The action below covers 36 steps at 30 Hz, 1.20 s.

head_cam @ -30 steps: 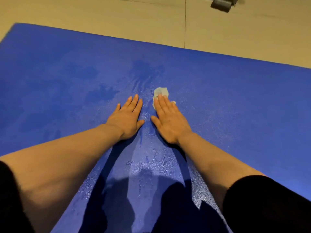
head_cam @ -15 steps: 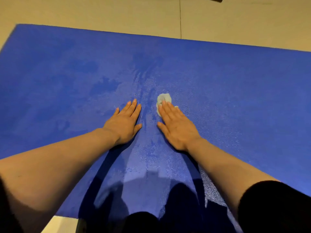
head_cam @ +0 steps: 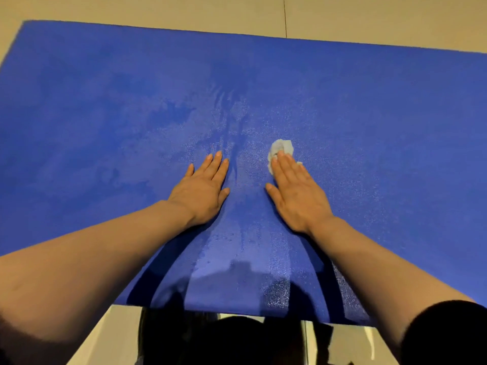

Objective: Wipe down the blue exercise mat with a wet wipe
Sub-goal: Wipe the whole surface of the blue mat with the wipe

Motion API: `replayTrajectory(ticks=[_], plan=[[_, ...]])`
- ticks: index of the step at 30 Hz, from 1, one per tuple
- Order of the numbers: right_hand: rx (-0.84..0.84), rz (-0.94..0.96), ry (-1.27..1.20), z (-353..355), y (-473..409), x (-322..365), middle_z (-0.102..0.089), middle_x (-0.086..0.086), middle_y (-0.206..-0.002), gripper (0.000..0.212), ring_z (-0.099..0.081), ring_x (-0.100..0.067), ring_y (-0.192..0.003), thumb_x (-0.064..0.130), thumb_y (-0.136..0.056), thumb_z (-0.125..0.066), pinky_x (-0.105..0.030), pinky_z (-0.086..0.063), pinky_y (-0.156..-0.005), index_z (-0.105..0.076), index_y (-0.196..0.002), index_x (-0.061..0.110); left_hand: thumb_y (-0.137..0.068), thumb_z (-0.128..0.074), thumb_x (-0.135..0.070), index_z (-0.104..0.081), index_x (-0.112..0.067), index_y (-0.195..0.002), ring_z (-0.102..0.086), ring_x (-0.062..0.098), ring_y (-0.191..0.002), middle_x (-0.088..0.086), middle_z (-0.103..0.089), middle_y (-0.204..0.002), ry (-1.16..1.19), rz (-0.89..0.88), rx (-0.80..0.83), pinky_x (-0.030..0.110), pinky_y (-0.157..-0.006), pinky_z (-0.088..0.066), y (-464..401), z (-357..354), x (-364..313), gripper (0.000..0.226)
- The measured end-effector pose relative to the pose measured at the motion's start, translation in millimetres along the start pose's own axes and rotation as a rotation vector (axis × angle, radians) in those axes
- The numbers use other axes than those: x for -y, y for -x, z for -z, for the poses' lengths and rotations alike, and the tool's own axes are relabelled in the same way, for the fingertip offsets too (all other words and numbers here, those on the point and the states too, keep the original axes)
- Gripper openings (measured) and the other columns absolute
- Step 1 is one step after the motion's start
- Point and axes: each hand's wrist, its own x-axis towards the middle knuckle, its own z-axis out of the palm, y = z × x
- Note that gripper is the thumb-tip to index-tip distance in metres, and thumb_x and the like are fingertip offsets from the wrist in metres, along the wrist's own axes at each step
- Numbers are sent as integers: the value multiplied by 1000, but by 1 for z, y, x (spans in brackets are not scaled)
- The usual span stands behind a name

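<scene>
The blue exercise mat fills most of the view, with dark damp patches and wet streaks around its middle. My right hand lies flat, its straight fingers pressing a crumpled white wet wipe onto the mat; part of the wipe sticks out past the fingertips. To its left, my left hand rests flat on the mat with fingers straight, holding nothing. Both forearms reach in from the bottom corners.
Beige tiled floor surrounds the mat beyond its far edge and shows below its near edge. My dark shadow falls across the near part of the mat and the floor.
My hands have drawn back toward the mat's near edge, and the right hand with the wipe has slid away from the left. The near edge has come into view; the dark object on the floor has left it.
</scene>
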Motion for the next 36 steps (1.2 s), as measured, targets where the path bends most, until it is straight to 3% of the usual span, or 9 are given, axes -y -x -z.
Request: replayTrajectory(ticks=[4,8,11,14,18,22,25,30,36], plan=[[11,-204,-81,-2,7,25,11,-9,-162,68,12,-20,-149,47,-103,-20,-36,10,-120,3,-154,7,-105,-20,-38,15,-17,-152,18,17,-148,2,23,-159,7,8,-2,42,-120,6,12,-8,1,63],[75,52,-73,-15,20,65,10,-7,-162,77,13,-18,-149,59,-96,-7,-34,13,-120,3,-154,10,-105,-23,-40,14,-16,-153,17,18,-148,3,23,-159,6,8,17,43,-120,4,21,-12,-7,65],[106,127,26,-7,30,40,11,-1,-162,78,13,-12,-148,60,-90,5,-30,14,-119,5,-154,15,-104,-22,-41,14,-17,-153,16,17,-148,2,22,-160,-3,-17,28,42,-121,4,31,-14,-9,65],[101,-30,0,1,44,4,14,0,-161,63,14,-11,-148,47,-102,-13,-28,15,-118,7,-154,17,-105,-20,-41,14,-18,-153,16,16,-148,0,22,-160,-9,-39,27,40,-121,5,41,-17,-9,63],[19,-223,-126,-9,54,23,11,-7,-162,67,10,-18,-149,47,-103,-19,-32,12,-119,0,-154,9,-105,-23,-40,11,-18,-154,14,15,-148,0,20,-160,-5,-62,43,39,-121,4,52,-18,-9,63],[50,-40,-185,-26,64,80,6,-8,-162,70,10,-18,-149,52,-101,-17,-33,12,-120,-3,-154,8,-104,-27,-42,9,-17,-154,13,15,-149,1,18,-161,-5,-77,73,39,-120,3,64,-23,-6,66],[125,47,-149,-15,71,63,9,1,-162,63,11,-11,-148,47,-103,-17,-31,10,-120,0,-155,16,-104,-25,-41,9,-17,-154,13,15,-148,1,18,-161,-8,-91,71,38,-120,4,71,-27,-4,65],[62,-186,-192,-13,96,35,5,-1,-163,62,7,-12,-149,45,-103,-20,-27,12,-118,-5,-155,14,-105,-22,-38,9,-17,-154,13,15,-149,0,17,-161,-18,-96,53,38,-120,5,86,-32,-7,62],[30,-14,-213,-37,118,108,3,-7,-162,88,7,-17,-150,58,-83,7,-24,20,-114,-8,-154,8,-105,-22,-39,8,-17,-154,13,15,-149,1,16,-161,-28,-81,64,40,-120,5,95,-38,-13,62]])
